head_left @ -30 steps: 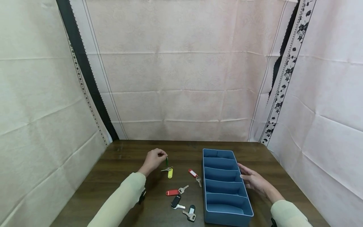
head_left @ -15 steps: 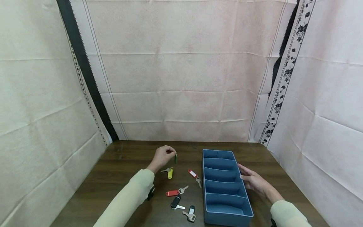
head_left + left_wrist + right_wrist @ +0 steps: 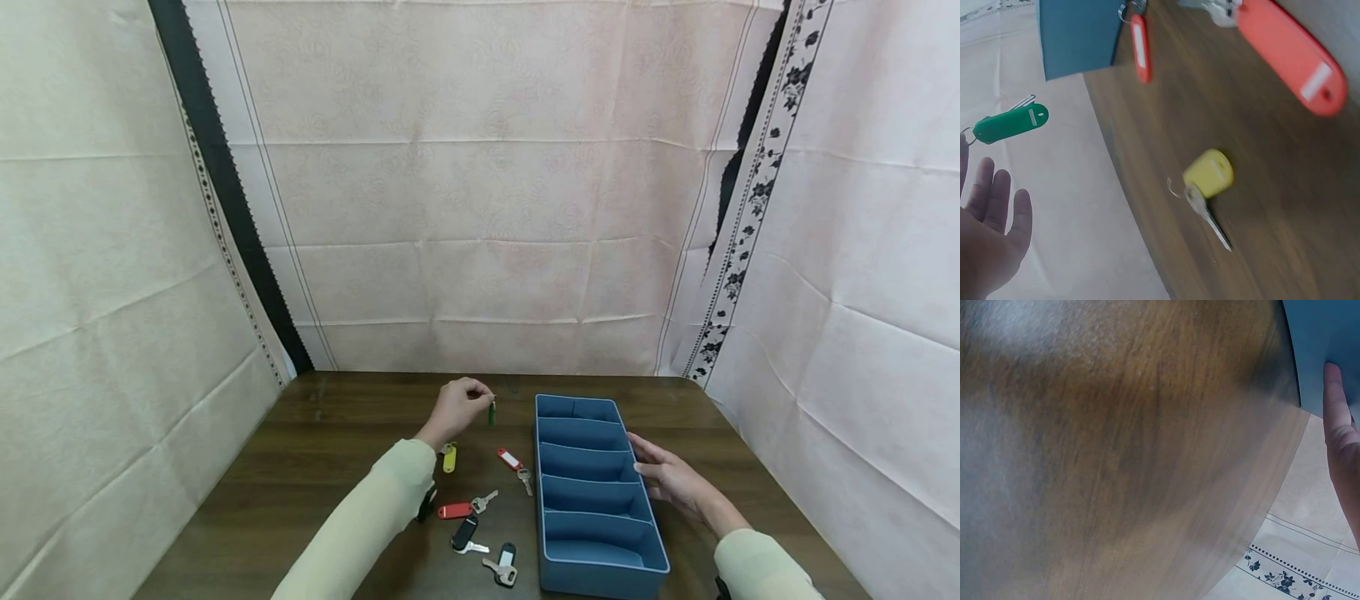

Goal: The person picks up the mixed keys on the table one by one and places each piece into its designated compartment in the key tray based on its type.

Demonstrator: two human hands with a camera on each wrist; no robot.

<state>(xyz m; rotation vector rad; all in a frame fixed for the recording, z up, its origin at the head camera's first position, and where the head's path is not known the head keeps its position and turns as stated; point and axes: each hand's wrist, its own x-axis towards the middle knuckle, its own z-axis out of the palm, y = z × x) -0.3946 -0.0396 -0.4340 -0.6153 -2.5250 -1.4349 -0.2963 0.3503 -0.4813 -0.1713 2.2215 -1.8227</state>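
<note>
My left hand point(image 3: 455, 410) pinches the ring of a key with a green tag point(image 3: 1011, 124), which dangles above the far part of the table, left of a blue divided box point(image 3: 604, 577). In the left wrist view its other fingers are spread loosely. My right hand point(image 3: 671, 477) rests against the box's right side, its fingers point(image 3: 1335, 403) laid along the wall. On the table left of the box lie keys with a yellow tag point(image 3: 449, 458), a white-labelled red tag point(image 3: 509, 457), another red tag point(image 3: 454, 510) and two black tags, one point(image 3: 465, 532) beside the other point(image 3: 507, 557).
The box has several compartments in a row, front to back, and nothing shows in them. The brown wooden table point(image 3: 345, 417) ends at a pale cloth backdrop point(image 3: 480, 250). More cloth hangs at the left and right.
My left hand has lifted the green-tagged key from near the yellow tag and moved it right, toward the box. My right hand and the box stay put.
</note>
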